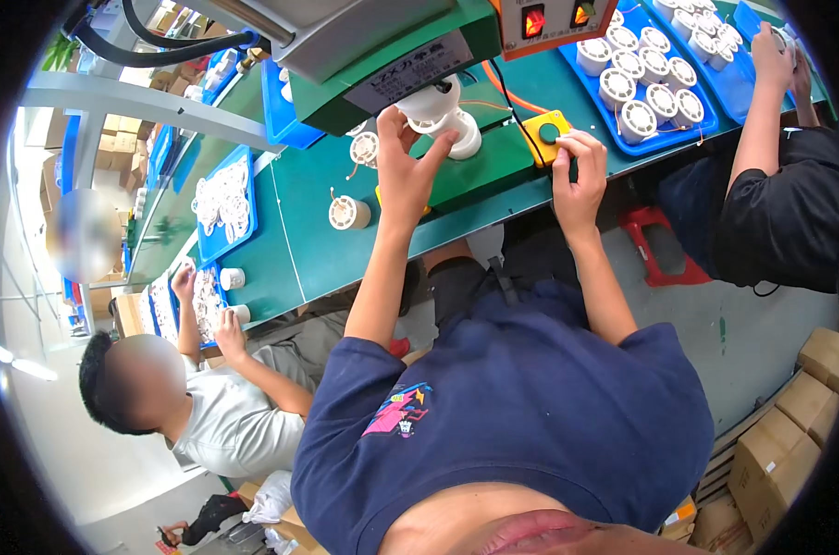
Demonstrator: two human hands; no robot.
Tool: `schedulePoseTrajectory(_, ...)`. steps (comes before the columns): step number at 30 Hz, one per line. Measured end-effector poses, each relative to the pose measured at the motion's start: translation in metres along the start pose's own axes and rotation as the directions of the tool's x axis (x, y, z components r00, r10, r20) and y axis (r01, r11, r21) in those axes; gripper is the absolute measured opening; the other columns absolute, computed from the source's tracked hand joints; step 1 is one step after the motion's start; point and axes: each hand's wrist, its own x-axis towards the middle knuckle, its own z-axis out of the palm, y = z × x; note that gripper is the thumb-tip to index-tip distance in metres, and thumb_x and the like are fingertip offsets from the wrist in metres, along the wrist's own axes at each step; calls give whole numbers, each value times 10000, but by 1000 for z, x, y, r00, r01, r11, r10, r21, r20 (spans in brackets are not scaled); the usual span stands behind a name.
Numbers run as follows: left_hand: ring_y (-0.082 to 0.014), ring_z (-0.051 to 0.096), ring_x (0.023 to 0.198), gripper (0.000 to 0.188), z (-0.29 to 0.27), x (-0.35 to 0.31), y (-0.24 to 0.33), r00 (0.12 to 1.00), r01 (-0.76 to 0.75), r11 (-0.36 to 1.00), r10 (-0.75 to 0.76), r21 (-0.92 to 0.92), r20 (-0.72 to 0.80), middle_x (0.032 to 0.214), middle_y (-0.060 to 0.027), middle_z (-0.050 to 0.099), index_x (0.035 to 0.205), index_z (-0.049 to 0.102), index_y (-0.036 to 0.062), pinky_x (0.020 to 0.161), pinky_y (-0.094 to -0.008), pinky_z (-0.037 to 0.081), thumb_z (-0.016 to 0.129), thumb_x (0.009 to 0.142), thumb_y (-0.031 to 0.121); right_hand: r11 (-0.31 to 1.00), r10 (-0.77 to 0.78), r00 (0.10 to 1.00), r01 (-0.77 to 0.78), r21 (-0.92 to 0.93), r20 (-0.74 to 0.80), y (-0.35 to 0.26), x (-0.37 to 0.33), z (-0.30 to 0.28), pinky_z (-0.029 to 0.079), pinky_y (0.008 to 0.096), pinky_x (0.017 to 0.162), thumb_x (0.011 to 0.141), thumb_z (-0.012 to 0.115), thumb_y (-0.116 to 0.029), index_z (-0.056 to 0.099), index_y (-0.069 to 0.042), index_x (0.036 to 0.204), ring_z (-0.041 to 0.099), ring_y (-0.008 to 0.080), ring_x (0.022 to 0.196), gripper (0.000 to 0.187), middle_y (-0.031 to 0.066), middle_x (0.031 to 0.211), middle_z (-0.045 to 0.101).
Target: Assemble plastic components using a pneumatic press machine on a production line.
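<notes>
My left hand (408, 176) is raised under the head of a green bench press (392, 79). Its thumb and fingers close around a white round plastic part (429, 104). Just below that part, a white cylindrical piece (463, 139) stands on the press's green base (489, 166). My right hand (579, 180) is at the near right corner of a yellow button box (542, 134) with a dark green round button (550, 133). Its fingers are loosely bent, apart from the thumb, and hold nothing. Whether a fingertip touches the button, I cannot tell.
White round housings with wires (349, 213) stand left of the press. A blue tray (706, 129) of similar housings lies at the right; another blue tray (223, 236) holds white parts at the left. Co-workers sit on both sides. A red stool (665, 245) and cardboard boxes (771, 472) are at right.
</notes>
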Motion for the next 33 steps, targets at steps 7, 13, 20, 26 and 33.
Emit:
schedulePoseTrajectory(7, -226, 663, 1181, 678, 3, -2, 1, 1000, 24, 998, -25, 55, 16, 1287, -148, 650, 1373, 436, -7, 1032, -373, 503, 851, 851, 115, 1000, -11, 1000, 11, -11, -4, 2, -1, 1, 510, 424, 964, 923, 652, -11, 668, -21, 1046, 639, 328, 1090, 125, 145, 1096, 672)
schedulePoseTrajectory(13, -240, 662, 1184, 679, 1, -4, 2, 999, -19, 987, 15, 159, 28, 1274, -158, 663, 1368, 446, 1, 1040, -389, 496, 854, 841, 128, 1000, -6, 1000, 6, -12, 6, 0, -2, 0, 494, 414, 1001, 955, 619, -17, 655, -9, 1052, 635, 316, 1100, 104, 150, 1099, 655)
schedulePoseTrajectory(20, -274, 652, 1209, 702, 1, -6, 0, 999, -16, 972, 6, 235, 45, 1281, -169, 663, 1388, 437, 3, 1049, -390, 489, 855, 841, 138, 995, 103, 995, -103, -9, 13, -8, 1, 1, 489, 424, 953, 938, 682, -91, 671, -31, 1118, 598, 318, 1085, 190, 147, 1131, 638)
schedulePoseTrajectory(26, -358, 598, 1258, 605, -16, -26, 4, 985, -109, 881, 157, 461, -67, 1304, -191, 638, 1379, 533, 17, 1060, -434, 463, 823, 870, 169, 995, 51, 991, -39, -91, 127, -16, 3, 1, 465, 426, 969, 947, 715, -173, 680, -70, 1168, 562, 320, 1124, 246, 141, 1233, 585)
schedulePoseTrajectory(33, -315, 592, 1223, 380, -54, -79, -32, 945, 171, 882, -20, 440, -327, 1293, -163, 632, 1316, 596, 0, 1088, -395, 443, 668, 968, 136, 991, 31, 991, -13, -134, 128, -13, 3, 8, 454, 443, 995, 987, 687, -266, 669, -58, 1135, 572, 342, 1154, 257, 163, 1245, 607)
